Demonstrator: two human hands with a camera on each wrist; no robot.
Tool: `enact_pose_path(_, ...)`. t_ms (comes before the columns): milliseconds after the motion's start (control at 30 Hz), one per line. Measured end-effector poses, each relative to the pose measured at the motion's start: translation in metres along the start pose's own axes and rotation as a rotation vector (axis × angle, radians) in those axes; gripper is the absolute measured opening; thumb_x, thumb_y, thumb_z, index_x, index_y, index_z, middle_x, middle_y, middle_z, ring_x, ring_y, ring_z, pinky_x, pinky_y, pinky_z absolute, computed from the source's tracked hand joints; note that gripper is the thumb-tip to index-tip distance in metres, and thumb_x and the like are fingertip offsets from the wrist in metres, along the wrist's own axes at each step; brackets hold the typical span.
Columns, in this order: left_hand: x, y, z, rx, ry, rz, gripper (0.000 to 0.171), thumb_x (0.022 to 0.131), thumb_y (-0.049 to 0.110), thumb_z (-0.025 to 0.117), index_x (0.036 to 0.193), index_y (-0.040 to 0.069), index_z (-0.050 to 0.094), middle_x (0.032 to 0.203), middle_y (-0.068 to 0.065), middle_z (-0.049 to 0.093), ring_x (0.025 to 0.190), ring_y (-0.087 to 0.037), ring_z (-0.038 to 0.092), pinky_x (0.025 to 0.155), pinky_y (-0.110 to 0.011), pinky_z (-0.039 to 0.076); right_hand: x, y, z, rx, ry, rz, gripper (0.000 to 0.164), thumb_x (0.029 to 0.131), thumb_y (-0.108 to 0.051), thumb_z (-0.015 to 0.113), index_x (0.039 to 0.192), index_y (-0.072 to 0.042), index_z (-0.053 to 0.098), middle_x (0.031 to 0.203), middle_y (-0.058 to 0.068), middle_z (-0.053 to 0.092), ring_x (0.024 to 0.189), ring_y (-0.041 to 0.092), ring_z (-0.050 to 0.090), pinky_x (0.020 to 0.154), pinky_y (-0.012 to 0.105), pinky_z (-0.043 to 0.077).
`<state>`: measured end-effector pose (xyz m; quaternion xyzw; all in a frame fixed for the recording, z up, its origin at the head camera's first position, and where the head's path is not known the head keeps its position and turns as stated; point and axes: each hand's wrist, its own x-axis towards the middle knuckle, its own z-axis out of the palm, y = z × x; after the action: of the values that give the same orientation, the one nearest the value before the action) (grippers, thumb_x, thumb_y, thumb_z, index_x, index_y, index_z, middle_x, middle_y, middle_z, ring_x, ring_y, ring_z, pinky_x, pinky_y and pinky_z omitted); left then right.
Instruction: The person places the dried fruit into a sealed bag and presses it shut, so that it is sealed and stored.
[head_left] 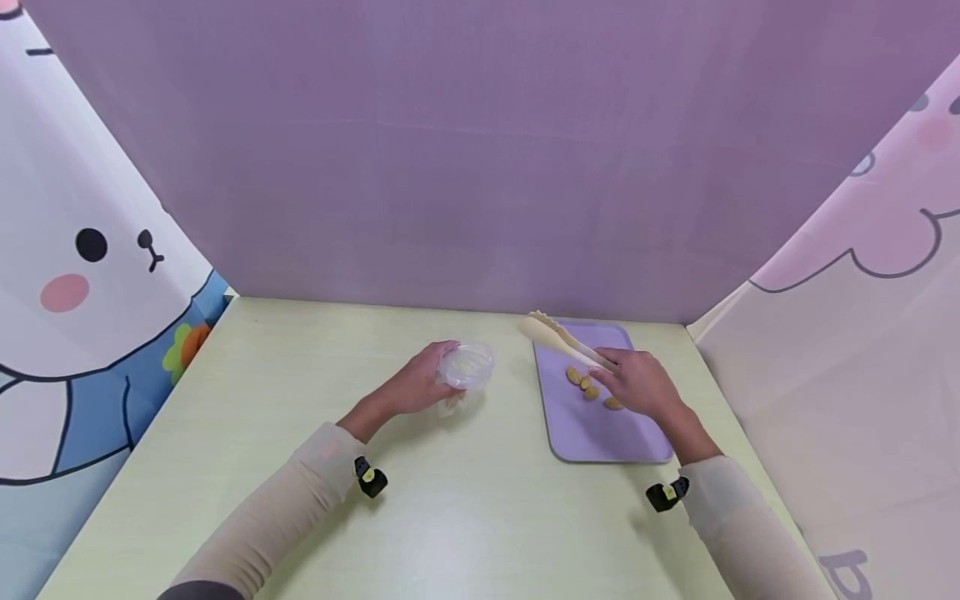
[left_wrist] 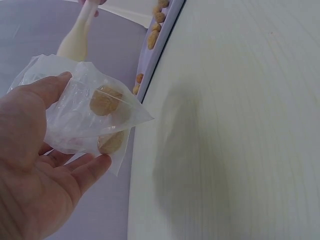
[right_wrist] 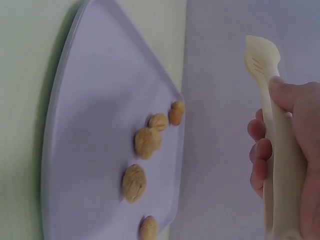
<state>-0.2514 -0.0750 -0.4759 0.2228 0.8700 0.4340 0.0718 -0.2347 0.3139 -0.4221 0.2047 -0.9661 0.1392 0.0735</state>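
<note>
My left hand (head_left: 420, 379) grips a clear plastic bag (head_left: 467, 367) held above the table, its mouth spread in a round opening. Through the film in the left wrist view show brown lumps, one nut (left_wrist: 105, 100) above another. My right hand (head_left: 637, 382) holds cream-coloured tongs (right_wrist: 282, 165), thumb on one arm and fingers curled round the other. The tongs' heads point up and left over the tray's far edge, and nothing shows between them. Below lies a purple tray (head_left: 555, 429) bearing several brown, wrinkled nuts that look like walnuts (right_wrist: 134, 183).
The pale wooden table (head_left: 450, 517) meets a purple backdrop (head_left: 465, 167) at its far edge. Printed cloths with cartoon figures hang along the left (head_left: 90, 333) and right sides. Small black cameras sit at both wrists.
</note>
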Motion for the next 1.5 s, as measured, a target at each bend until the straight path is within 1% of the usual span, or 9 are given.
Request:
enact_pose_path(133, 0.0, -0.001, -0.001, 0.0, -0.002, 0.005, 0.084, 0.088, 0.022, 0.078, 0.155, 0.0, 0.033, 0.153, -0.023, 0.044, 0.139, -0.037, 0.046, 0.115, -0.056, 0.039, 0.001, 0.01, 0.006, 0.001, -0.006, 0.04, 0.034, 0.098, -0.027, 0.065, 0.125, -0.007, 0.071, 0.079, 0.004, 0.072, 0.066, 0.019, 0.056, 0.06, 0.038, 0.046)
enact_pose_path(333, -0.001, -0.001, -0.002, 0.015, 0.004, 0.016, 0.083, 0.088, 0.021, 0.079, 0.154, -0.001, 0.034, 0.151, -0.023, 0.046, 0.138, -0.038, 0.048, 0.114, -0.057, 0.04, 0.004, 0.023, 0.015, 0.003, -0.025, 0.091, 0.035, 0.098, -0.03, 0.064, 0.124, -0.008, 0.07, 0.07, 0.002, 0.065, 0.064, 0.02, 0.055, 0.059, 0.035, 0.043)
enact_pose_path(500, -0.001, -0.001, -0.002, 0.004, -0.002, 0.012, 0.083, 0.088, 0.021, 0.079, 0.155, 0.0, 0.033, 0.152, -0.023, 0.044, 0.138, -0.038, 0.047, 0.114, -0.056, 0.04, 0.006, 0.028, 0.02, -0.006, -0.061, 0.147, 0.04, 0.099, -0.033, 0.063, 0.129, -0.008, 0.069, 0.065, 0.001, 0.06, 0.064, 0.022, 0.055, 0.057, 0.035, 0.042)
enact_pose_path(633, 0.0, 0.0, -0.001, -0.011, -0.005, 0.015, 0.083, 0.089, 0.021, 0.078, 0.155, 0.0, 0.033, 0.153, -0.022, 0.044, 0.138, -0.037, 0.047, 0.114, -0.057, 0.04, 0.007, 0.032, 0.022, -0.021, -0.074, 0.172, 0.045, 0.099, -0.034, 0.062, 0.133, -0.005, 0.066, 0.071, 0.006, 0.065, 0.069, 0.025, 0.058, 0.058, 0.038, 0.044)
enact_pose_path(767, 0.001, 0.001, -0.001, -0.011, -0.003, 0.019, 0.083, 0.089, 0.022, 0.078, 0.155, 0.0, 0.033, 0.153, -0.023, 0.044, 0.138, -0.038, 0.047, 0.114, -0.057, 0.04, 0.008, 0.036, 0.025, -0.036, -0.091, 0.194, 0.046, 0.1, -0.036, 0.061, 0.133, -0.006, 0.065, 0.083, 0.012, 0.072, 0.073, 0.028, 0.061, 0.06, 0.041, 0.046)
enact_pose_path(933, 0.001, 0.001, 0.0, -0.008, -0.009, 0.01, 0.084, 0.089, 0.022, 0.078, 0.155, 0.0, 0.033, 0.153, -0.023, 0.044, 0.138, -0.038, 0.047, 0.114, -0.057, 0.04, 0.008, 0.045, 0.029, -0.054, -0.118, 0.227, 0.049, 0.1, -0.038, 0.059, 0.136, -0.005, 0.063, 0.095, 0.017, 0.074, 0.079, 0.032, 0.064, 0.062, 0.045, 0.049)
enact_pose_path(1167, 0.002, 0.002, 0.0, -0.017, -0.012, 0.014, 0.083, 0.089, 0.021, 0.078, 0.155, 0.0, 0.033, 0.154, -0.023, 0.043, 0.139, -0.038, 0.046, 0.115, -0.057, 0.039, 0.008, 0.057, 0.034, -0.079, -0.145, 0.266, 0.048, 0.1, -0.039, 0.058, 0.135, -0.006, 0.064, 0.093, 0.016, 0.073, 0.082, 0.033, 0.065, 0.062, 0.047, 0.049)
enact_pose_path(1400, 0.002, 0.002, 0.0, -0.015, -0.015, 0.004, 0.084, 0.088, 0.022, 0.078, 0.156, 0.001, 0.032, 0.154, -0.022, 0.043, 0.14, -0.038, 0.045, 0.116, -0.057, 0.039, 0.007, 0.059, 0.037, -0.067, -0.166, 0.298, 0.048, 0.1, -0.039, 0.058, 0.135, -0.006, 0.064, 0.092, 0.015, 0.072, 0.078, 0.03, 0.061, 0.06, 0.042, 0.047)
enact_pose_path(1500, 0.003, 0.001, 0.0, -0.018, -0.015, 0.011, 0.084, 0.089, 0.023, 0.078, 0.156, 0.0, 0.032, 0.154, -0.023, 0.042, 0.14, -0.038, 0.045, 0.115, -0.057, 0.039, 0.007, 0.06, 0.038, -0.07, -0.174, 0.29, 0.048, 0.101, -0.039, 0.057, 0.135, -0.005, 0.064, 0.09, 0.014, 0.072, 0.077, 0.029, 0.061, 0.059, 0.042, 0.047)
